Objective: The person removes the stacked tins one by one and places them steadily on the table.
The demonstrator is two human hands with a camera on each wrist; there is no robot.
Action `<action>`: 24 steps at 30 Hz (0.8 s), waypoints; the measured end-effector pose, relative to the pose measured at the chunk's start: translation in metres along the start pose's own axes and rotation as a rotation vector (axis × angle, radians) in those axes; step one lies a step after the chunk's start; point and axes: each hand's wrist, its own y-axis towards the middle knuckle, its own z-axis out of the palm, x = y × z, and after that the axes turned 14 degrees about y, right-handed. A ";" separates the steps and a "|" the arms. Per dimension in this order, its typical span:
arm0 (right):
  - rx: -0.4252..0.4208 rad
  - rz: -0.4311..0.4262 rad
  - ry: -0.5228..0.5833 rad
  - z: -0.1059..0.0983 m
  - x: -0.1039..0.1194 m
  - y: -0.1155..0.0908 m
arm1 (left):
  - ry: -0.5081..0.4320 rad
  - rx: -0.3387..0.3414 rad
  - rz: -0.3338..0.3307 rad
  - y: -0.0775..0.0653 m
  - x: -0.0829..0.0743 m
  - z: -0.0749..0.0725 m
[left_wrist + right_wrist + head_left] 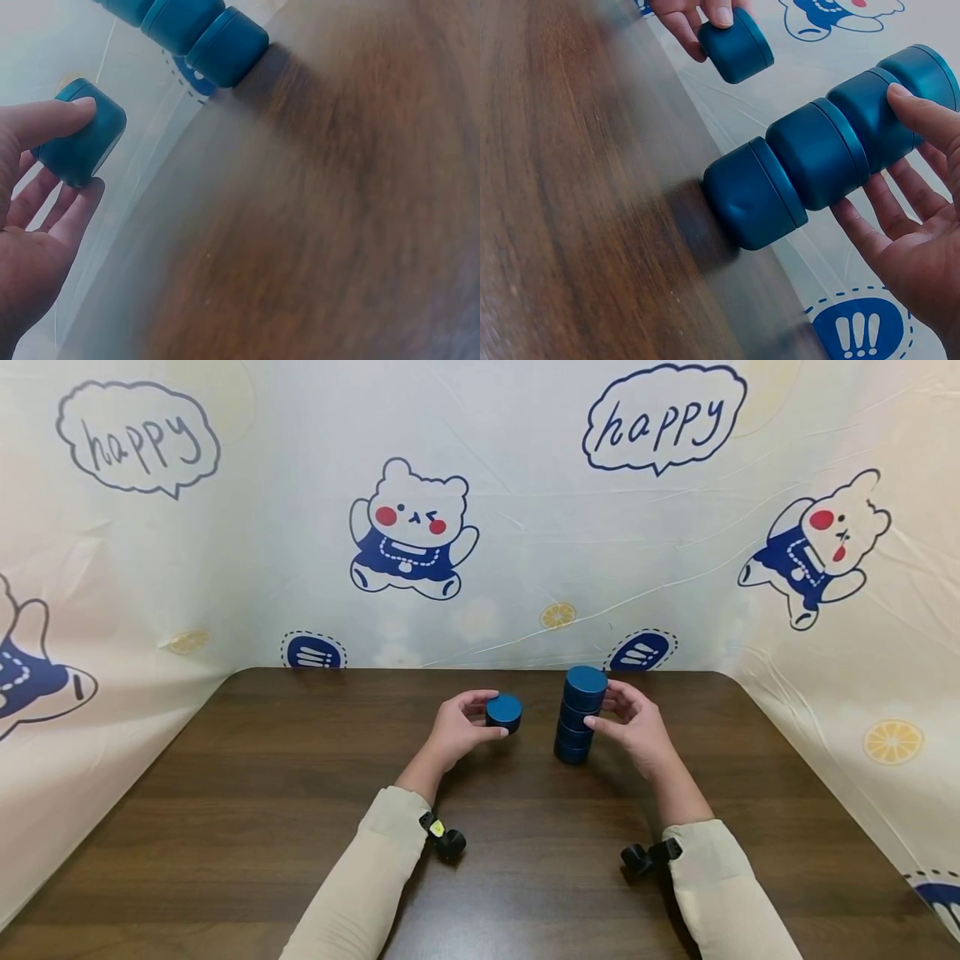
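A small round blue tin (pixel 503 713) with a flat lid is in my left hand (pixel 457 727), pinched between thumb and fingers above the tabletop. The left wrist view shows the thumb on the side of this tin (pixel 97 139) and fingertips beneath it. To its right stands a stack of several matching tins (pixel 574 727), upright on the table. My right hand (pixel 636 731) holds the stack from the right side. In the right wrist view, the right thumb lies on an upper tin (pixel 870 112) while the fingers reach round behind; the lowest tin (pixel 750 195) has a small dent.
The dark wooden table (pixel 300 827) ends at a pale printed cloth backdrop (pixel 510 552) with cartoon bears, close behind the stack. Black wrist cameras (pixel 450 843) are strapped over both cream sleeves (pixel 360 885).
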 end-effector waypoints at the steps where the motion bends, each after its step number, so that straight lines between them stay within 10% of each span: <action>1: 0.001 0.000 -0.001 0.000 0.000 0.000 | 0.002 -0.003 -0.001 0.000 0.001 0.000; 24: 0.005 0.004 -0.019 0.000 0.001 0.000 | 0.122 0.031 -0.041 -0.003 0.016 0.001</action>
